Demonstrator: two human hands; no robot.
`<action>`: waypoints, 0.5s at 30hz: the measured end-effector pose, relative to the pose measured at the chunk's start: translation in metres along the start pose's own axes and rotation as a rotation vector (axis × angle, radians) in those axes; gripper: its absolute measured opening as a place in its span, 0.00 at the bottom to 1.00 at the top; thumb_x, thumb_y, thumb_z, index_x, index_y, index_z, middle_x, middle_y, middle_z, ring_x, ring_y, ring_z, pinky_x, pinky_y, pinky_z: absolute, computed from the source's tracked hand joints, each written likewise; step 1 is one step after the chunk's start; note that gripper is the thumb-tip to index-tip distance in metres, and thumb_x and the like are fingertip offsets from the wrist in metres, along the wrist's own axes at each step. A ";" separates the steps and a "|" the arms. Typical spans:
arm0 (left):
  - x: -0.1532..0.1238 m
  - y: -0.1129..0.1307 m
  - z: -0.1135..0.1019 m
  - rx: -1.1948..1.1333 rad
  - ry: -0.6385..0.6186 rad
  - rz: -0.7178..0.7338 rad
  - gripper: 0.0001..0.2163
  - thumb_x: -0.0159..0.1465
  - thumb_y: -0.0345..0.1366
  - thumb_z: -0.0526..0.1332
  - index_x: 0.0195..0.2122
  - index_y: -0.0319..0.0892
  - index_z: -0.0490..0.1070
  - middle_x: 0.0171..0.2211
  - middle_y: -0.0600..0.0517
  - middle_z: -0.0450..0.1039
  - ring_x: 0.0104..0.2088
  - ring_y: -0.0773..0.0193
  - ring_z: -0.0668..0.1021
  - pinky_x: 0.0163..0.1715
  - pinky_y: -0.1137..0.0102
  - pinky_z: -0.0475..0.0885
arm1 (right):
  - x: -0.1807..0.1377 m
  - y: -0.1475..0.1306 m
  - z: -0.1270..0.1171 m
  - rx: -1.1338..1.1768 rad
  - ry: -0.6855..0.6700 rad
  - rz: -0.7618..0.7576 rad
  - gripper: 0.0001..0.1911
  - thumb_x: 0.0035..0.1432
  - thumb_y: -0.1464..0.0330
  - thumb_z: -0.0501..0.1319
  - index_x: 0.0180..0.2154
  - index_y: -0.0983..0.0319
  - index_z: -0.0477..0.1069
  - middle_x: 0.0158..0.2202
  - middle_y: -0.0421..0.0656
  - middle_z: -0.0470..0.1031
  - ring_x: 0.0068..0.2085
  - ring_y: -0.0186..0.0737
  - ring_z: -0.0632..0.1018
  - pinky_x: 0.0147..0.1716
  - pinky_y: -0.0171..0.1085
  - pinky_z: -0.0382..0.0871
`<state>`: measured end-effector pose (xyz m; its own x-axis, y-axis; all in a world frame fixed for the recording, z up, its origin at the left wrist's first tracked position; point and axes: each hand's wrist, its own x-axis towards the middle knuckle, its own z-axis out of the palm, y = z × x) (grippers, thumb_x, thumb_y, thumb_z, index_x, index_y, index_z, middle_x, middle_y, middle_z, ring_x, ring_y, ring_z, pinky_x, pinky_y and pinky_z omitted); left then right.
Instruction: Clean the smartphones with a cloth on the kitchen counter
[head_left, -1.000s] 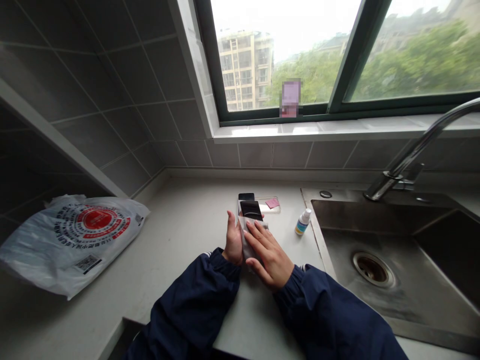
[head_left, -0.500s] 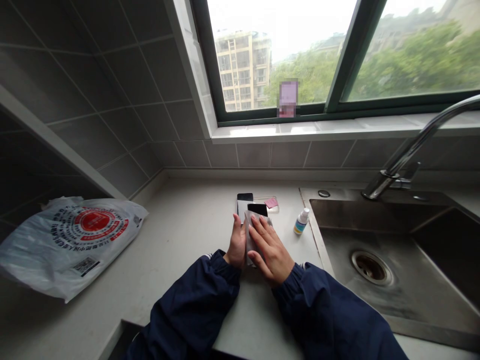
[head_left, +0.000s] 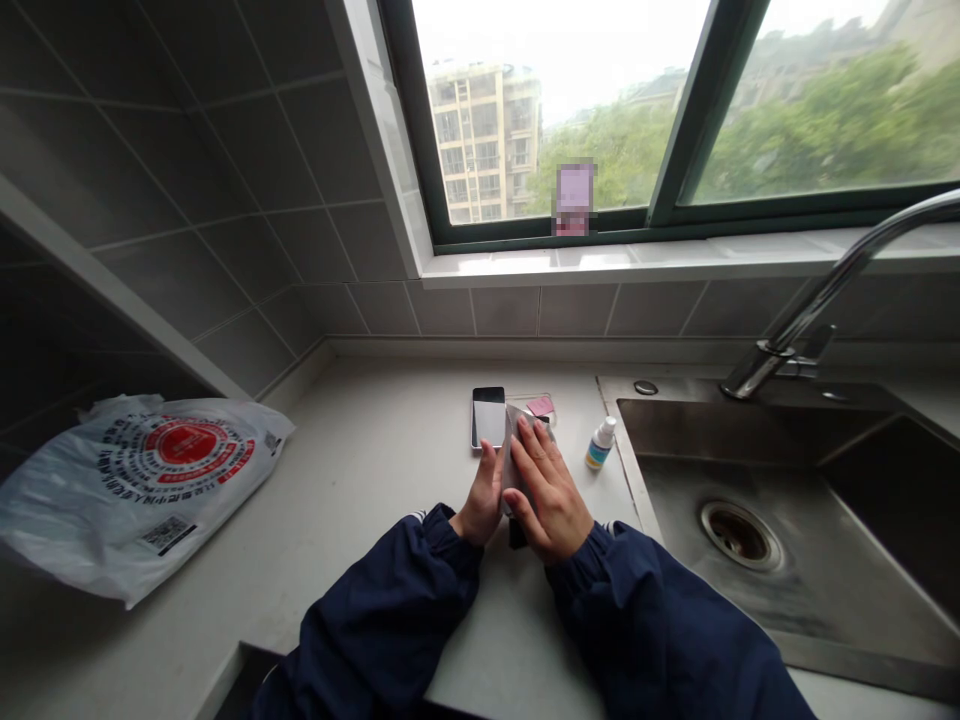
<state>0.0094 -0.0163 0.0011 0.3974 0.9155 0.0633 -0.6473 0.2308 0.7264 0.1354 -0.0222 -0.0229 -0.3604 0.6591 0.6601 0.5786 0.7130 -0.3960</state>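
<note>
My left hand (head_left: 480, 505) supports a dark phone (head_left: 517, 535) from its left side, thumb up along the edge. Only slivers of the phone show, at its bottom and top ends. A grey cloth (head_left: 511, 465) covers most of it. Over the cloth lies my right hand (head_left: 553, 500), fingers stretched and pressing it against the phone. Just beyond my left thumb, a second phone (head_left: 488, 398) rests on the counter, its screen part dark and part pale. Behind my right fingertips are a clear phone case (head_left: 520, 398) and a small pink piece (head_left: 540, 406).
A small white spray bottle (head_left: 600, 444) with a blue and yellow label stands right of my hands, close to the steel sink (head_left: 750, 480) and its tap (head_left: 772, 345). On the left of the counter (head_left: 375, 440) lies a white plastic bag (head_left: 195, 470) with red print.
The cloth and my right fingers have moved up the phone, covering more of its top. The phone has tilted slightly, and my left hand has shifted a little right, uncovering the second phone.
</note>
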 end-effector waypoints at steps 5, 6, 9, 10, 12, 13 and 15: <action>-0.002 0.002 0.004 0.012 -0.041 0.018 0.37 0.63 0.63 0.50 0.65 0.43 0.61 0.69 0.47 0.55 0.71 0.50 0.44 0.70 0.58 0.37 | 0.002 -0.004 -0.002 -0.047 0.001 -0.002 0.35 0.71 0.57 0.47 0.71 0.63 0.39 0.73 0.53 0.39 0.71 0.60 0.43 0.64 0.64 0.50; -0.003 0.003 0.005 0.003 -0.045 0.018 0.37 0.63 0.63 0.50 0.65 0.43 0.62 0.69 0.47 0.55 0.71 0.49 0.45 0.70 0.57 0.37 | 0.002 -0.005 -0.003 -0.062 -0.005 -0.004 0.35 0.71 0.57 0.47 0.71 0.63 0.39 0.73 0.53 0.38 0.71 0.60 0.43 0.64 0.65 0.50; -0.003 0.004 0.006 -0.048 -0.041 0.024 0.36 0.64 0.62 0.50 0.64 0.42 0.63 0.68 0.46 0.57 0.71 0.49 0.47 0.70 0.56 0.39 | 0.002 -0.007 -0.003 -0.101 -0.028 -0.015 0.36 0.70 0.57 0.48 0.71 0.64 0.38 0.72 0.54 0.39 0.71 0.60 0.43 0.64 0.64 0.49; -0.003 0.004 0.006 -0.073 -0.034 0.026 0.35 0.64 0.62 0.50 0.63 0.42 0.64 0.67 0.45 0.58 0.71 0.49 0.48 0.70 0.55 0.40 | 0.002 -0.008 -0.002 -0.110 -0.039 -0.020 0.36 0.70 0.57 0.48 0.71 0.64 0.39 0.72 0.54 0.40 0.71 0.60 0.43 0.65 0.64 0.49; -0.003 0.005 0.005 -0.131 -0.011 0.017 0.34 0.65 0.62 0.49 0.62 0.41 0.65 0.66 0.44 0.61 0.70 0.49 0.53 0.69 0.55 0.43 | 0.001 -0.010 -0.001 -0.123 -0.065 -0.029 0.36 0.70 0.57 0.49 0.71 0.65 0.42 0.72 0.54 0.41 0.71 0.60 0.43 0.64 0.63 0.50; -0.003 0.005 0.004 -0.162 0.004 0.008 0.34 0.65 0.62 0.48 0.61 0.40 0.66 0.65 0.43 0.63 0.69 0.48 0.55 0.69 0.55 0.44 | 0.001 -0.011 0.000 -0.127 -0.082 -0.031 0.35 0.70 0.57 0.49 0.70 0.66 0.43 0.72 0.54 0.42 0.71 0.60 0.44 0.64 0.63 0.50; -0.002 0.007 0.002 -0.225 0.035 -0.021 0.36 0.64 0.63 0.47 0.59 0.38 0.68 0.61 0.40 0.67 0.67 0.46 0.60 0.68 0.54 0.48 | -0.001 -0.013 0.001 -0.137 -0.119 -0.035 0.34 0.70 0.58 0.49 0.70 0.67 0.47 0.72 0.54 0.43 0.71 0.59 0.45 0.64 0.62 0.52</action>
<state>0.0057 -0.0174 0.0074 0.3922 0.9196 0.0228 -0.7696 0.3144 0.5557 0.1270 -0.0317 -0.0189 -0.4613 0.6635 0.5890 0.6552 0.7024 -0.2781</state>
